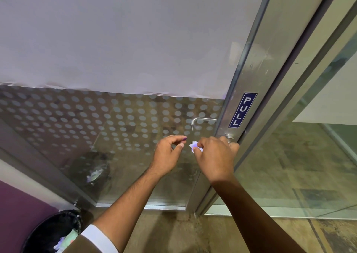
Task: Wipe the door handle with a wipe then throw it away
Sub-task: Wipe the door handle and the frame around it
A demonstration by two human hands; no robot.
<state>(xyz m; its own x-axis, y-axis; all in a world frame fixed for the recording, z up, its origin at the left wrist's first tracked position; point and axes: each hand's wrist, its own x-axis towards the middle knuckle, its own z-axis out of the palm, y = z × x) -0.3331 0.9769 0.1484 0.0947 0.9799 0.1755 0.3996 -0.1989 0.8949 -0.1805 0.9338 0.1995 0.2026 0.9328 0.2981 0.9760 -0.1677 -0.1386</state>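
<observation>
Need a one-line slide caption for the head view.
Right hand presses a crumpled wipe around the door handle below the PULL sign; left hand hovers empty beside it.

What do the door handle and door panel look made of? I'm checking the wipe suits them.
Door handle: likely brushed steel or aluminium, judging by its dull silver sheen. Door panel: glass, see-through with frosted dots; the floor shows behind it. The right hand holds the wipe there.
</observation>
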